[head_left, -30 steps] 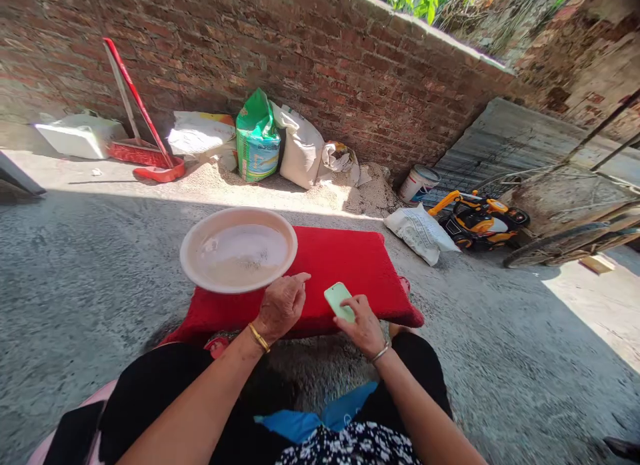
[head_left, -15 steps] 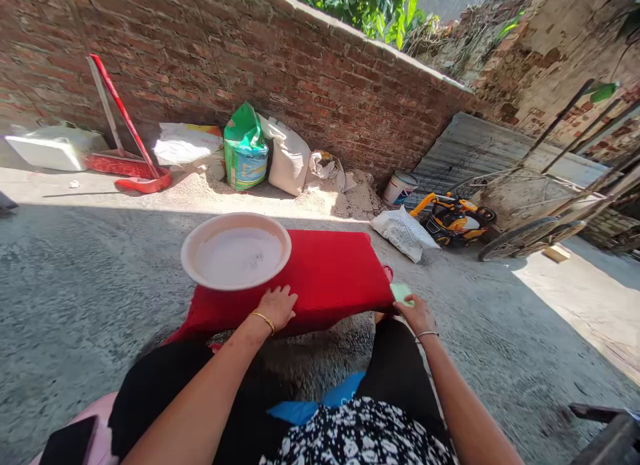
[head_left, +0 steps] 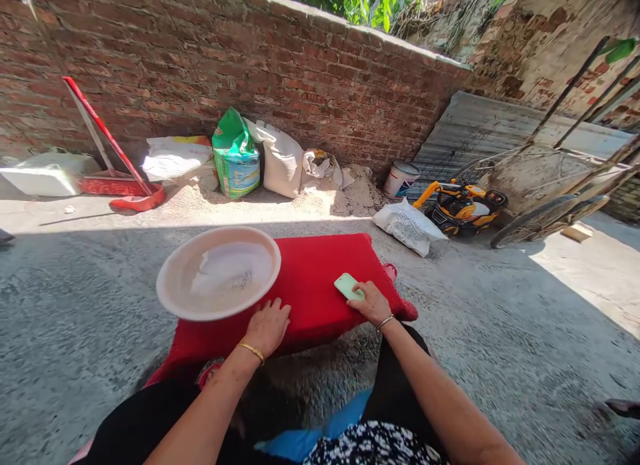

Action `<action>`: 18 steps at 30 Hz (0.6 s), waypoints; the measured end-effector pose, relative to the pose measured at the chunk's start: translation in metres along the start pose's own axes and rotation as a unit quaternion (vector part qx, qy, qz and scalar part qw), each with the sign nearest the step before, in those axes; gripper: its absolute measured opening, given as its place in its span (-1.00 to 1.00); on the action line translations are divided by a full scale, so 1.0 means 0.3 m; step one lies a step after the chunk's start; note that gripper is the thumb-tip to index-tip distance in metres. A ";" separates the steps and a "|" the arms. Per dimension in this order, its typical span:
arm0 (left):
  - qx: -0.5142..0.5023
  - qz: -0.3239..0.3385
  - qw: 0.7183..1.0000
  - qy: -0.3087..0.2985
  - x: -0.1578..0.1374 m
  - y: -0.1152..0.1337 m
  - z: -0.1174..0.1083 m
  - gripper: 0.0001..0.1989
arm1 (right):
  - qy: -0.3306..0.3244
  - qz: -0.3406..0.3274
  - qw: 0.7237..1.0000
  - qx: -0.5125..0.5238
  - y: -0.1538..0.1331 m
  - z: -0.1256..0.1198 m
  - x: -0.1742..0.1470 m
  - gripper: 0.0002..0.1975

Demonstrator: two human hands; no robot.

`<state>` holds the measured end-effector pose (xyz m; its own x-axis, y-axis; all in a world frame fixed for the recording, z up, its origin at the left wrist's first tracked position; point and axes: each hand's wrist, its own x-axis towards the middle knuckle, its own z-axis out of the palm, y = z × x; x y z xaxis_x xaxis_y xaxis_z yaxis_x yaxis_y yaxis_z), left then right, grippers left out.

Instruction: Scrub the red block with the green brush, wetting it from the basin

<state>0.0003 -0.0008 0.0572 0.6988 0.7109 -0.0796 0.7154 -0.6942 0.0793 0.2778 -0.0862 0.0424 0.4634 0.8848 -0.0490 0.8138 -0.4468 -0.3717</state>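
Observation:
A red cloth [head_left: 315, 271] covers a low bench or table in front of my knees. On its left part stands a pale pink basin [head_left: 170, 285] with water in it. My left hand [head_left: 269, 326] rests with fingers apart on the cloth's near edge, just below the basin's rim. My right hand [head_left: 371, 303] grips the near end of a pale green, flat bar with rounded corners [head_left: 346, 285]. The bar is over the right part of the cloth; whether it touches the cloth I cannot tell.
Along the brick wall [head_left: 165, 71] stand a red dustpan [head_left: 143, 198], a green sack [head_left: 237, 161], a beige sack [head_left: 283, 161] and a paint bucket [head_left: 401, 179]. To the right are a white bag [head_left: 410, 226], a yellow toy digger [head_left: 463, 208] and a wheeled cart [head_left: 540, 218].
My right hand has moved left with the green bar, from beyond the cloth's right edge to above the cloth. My left hand stays at the near edge. The view has shifted slightly.

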 end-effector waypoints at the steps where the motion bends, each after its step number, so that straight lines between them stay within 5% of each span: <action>1: 0.000 0.002 1.000 0.004 -0.001 0.006 0.002 -0.77 | 0.011 0.035 0.999 -0.006 0.078 -0.042 0.015 -0.67; 4: 0.003 0.012 1.000 0.007 0.000 0.026 0.006 -0.79 | 0.049 0.166 0.984 -0.037 0.280 -0.154 0.039 -0.62; 7: 0.013 0.017 1.000 0.013 0.006 0.033 0.012 -0.79 | 0.098 0.242 0.964 -0.056 0.336 -0.193 0.037 -0.57; 12: 0.030 0.007 0.999 0.041 0.029 0.020 0.041 -0.74 | 0.086 0.023 0.996 -0.005 0.067 -0.053 0.028 -0.66; 15: 0.028 -0.005 0.997 0.068 0.045 0.018 0.072 -0.71 | 0.052 -0.114 0.992 -0.004 -0.110 0.059 0.052 -0.66; 18: 0.018 -0.012 0.993 0.116 0.060 0.021 0.105 -0.69 | 0.032 -0.136 0.990 -0.001 -0.124 0.087 0.100 -0.65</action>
<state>0.0174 0.0041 0.0248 0.6661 0.7306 0.1501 0.7336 -0.6781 0.0447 0.2524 -0.0395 0.0304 0.2475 0.9625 0.1109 0.9122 -0.1928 -0.3616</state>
